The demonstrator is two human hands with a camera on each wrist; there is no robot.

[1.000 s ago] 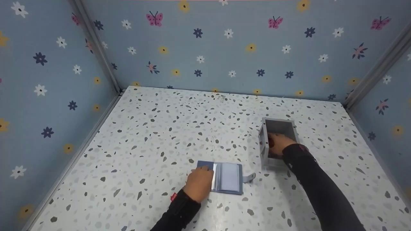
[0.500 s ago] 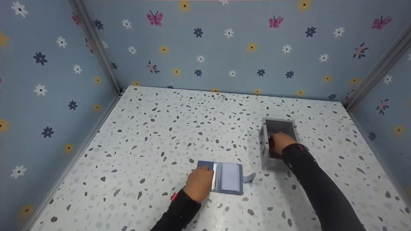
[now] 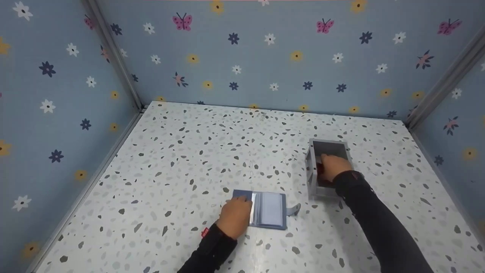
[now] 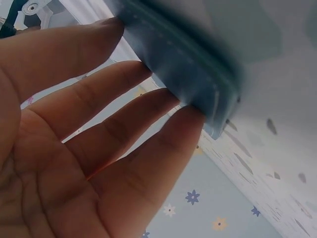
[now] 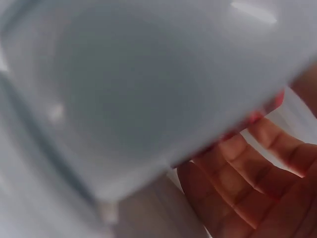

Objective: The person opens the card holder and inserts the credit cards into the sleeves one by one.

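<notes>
An open blue card holder (image 3: 272, 210) lies on the speckled table, its clear sleeves showing and its strap out to the right. My left hand (image 3: 235, 216) rests on its left cover; in the left wrist view the fingertips (image 4: 190, 116) press along the cover's edge. My right hand (image 3: 334, 168) reaches down inside a grey open-topped box (image 3: 329, 192). In the right wrist view its fingers lie against a flat, glossy red thing (image 5: 252, 118), mostly hidden behind the box wall, with the thumb across from them.
Patterned blue panels (image 3: 242, 57) enclose the table at the back and both sides. A small red tag (image 3: 205, 232) shows beside the left sleeve. The box stands behind and to the right of the card holder.
My right hand has shifted slightly to the right and its fingers have come up a little inside the box. My left hand and the card holder stay in place.
</notes>
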